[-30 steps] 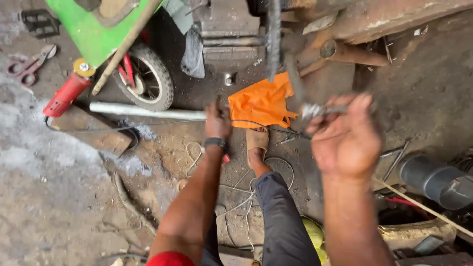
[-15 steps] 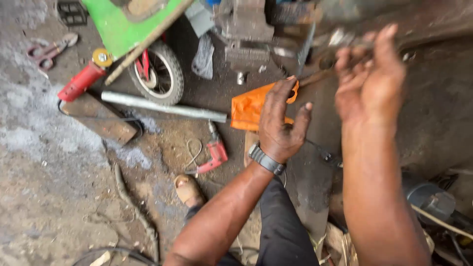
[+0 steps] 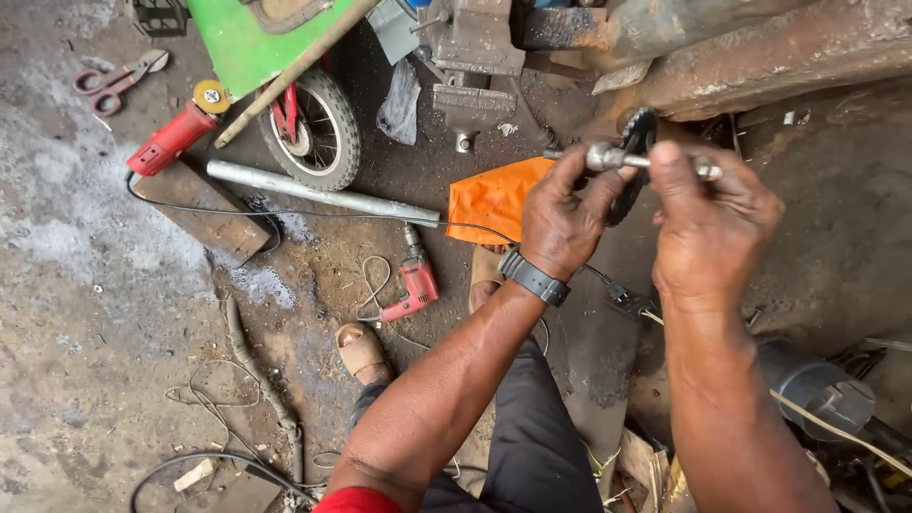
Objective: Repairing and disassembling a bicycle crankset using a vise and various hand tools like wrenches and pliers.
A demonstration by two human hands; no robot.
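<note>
Both hands are raised together at the upper right. My left hand (image 3: 565, 214), with a dark watch on its wrist, grips a short metal shaft (image 3: 608, 157) that carries a black toothed gear (image 3: 635, 152). My right hand (image 3: 708, 223) pinches the shaft's other end between thumb and fingers. The gear is partly hidden behind my fingers. An orange cloth (image 3: 494, 199) lies on the ground just below my left hand.
On the dirt floor lie a red electric drill (image 3: 415, 283), a grey metal pipe (image 3: 318, 193), a red angle grinder (image 3: 176, 138) and red-handled shears (image 3: 114, 81). A small wheel (image 3: 318, 128) sits under a green frame (image 3: 242, 43). A bench vise (image 3: 475, 57) and rusty beam (image 3: 760, 57) stand behind.
My left hand rose from near the orange cloth and took hold of the shaft beside my right hand. The view shifted, and the gear now shows between both hands.
</note>
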